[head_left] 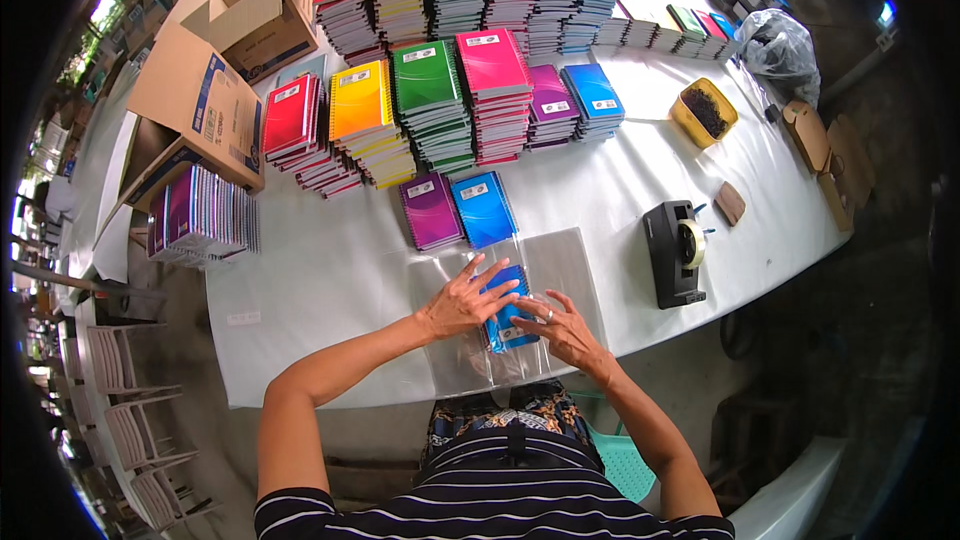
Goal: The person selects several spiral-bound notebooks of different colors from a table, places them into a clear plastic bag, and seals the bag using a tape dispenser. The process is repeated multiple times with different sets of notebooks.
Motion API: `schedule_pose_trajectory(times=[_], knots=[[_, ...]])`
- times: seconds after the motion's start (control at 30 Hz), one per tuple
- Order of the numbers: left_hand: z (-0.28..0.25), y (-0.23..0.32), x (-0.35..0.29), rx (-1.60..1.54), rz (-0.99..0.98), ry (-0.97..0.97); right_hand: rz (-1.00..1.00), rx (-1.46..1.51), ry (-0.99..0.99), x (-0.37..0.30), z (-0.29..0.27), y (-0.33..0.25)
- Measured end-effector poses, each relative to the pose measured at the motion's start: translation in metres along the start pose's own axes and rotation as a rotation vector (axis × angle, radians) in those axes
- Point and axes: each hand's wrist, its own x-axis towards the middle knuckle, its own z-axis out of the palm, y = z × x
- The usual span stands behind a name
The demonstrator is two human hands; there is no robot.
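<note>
The left hand (468, 302) is resting wide-fingered on a blue spiral-bound notebook (500, 324) over clear plastic sheets (572, 275); the right hand (562, 330) is touching it, grip unclear. A yellow plastic tub (687, 124) is holding dark bits (706, 112).

Your left arm (345, 360) bends sharply at the elbow (287, 385), its forearm angling inward to a palm-down left-hand grip (460, 304) with fingers fanned. Your right arm (650, 425) reaches forward and inward; the right-hand grip (566, 330) is palm down too, fingers apart and slightly curled, pointing left. The fingertips of both sit close together.
</note>
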Motion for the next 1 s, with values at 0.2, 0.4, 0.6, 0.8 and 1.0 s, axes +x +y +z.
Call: schedule_pose_trajectory(times=[0.2,0.4,0.6,0.8,1.0], knots=[[0.001,0.002,0.001,0.007,0.011,0.099,-0.024,-0.048,-0.114,0.004,-0.006,0.001],[-0.001,-0.005,0.007,-0.067,0.02,0.113,-0.037,-0.098,-0.104,0.006,0.007,0.01],[0.002,-0.003,0.016,-0.022,-0.009,0.048,0.003,-0.032,-0.163,0.012,-0.012,-0.004],[0.02,0.0,0.014,-0.054,-0.093,-0.002,0.056,0.033,-0.157,0.012,-0.004,-0.011],[0.018,-0.009,0.016,-0.204,-0.326,-0.051,-0.006,-0.036,-0.161,0.014,-0.008,-0.008]])
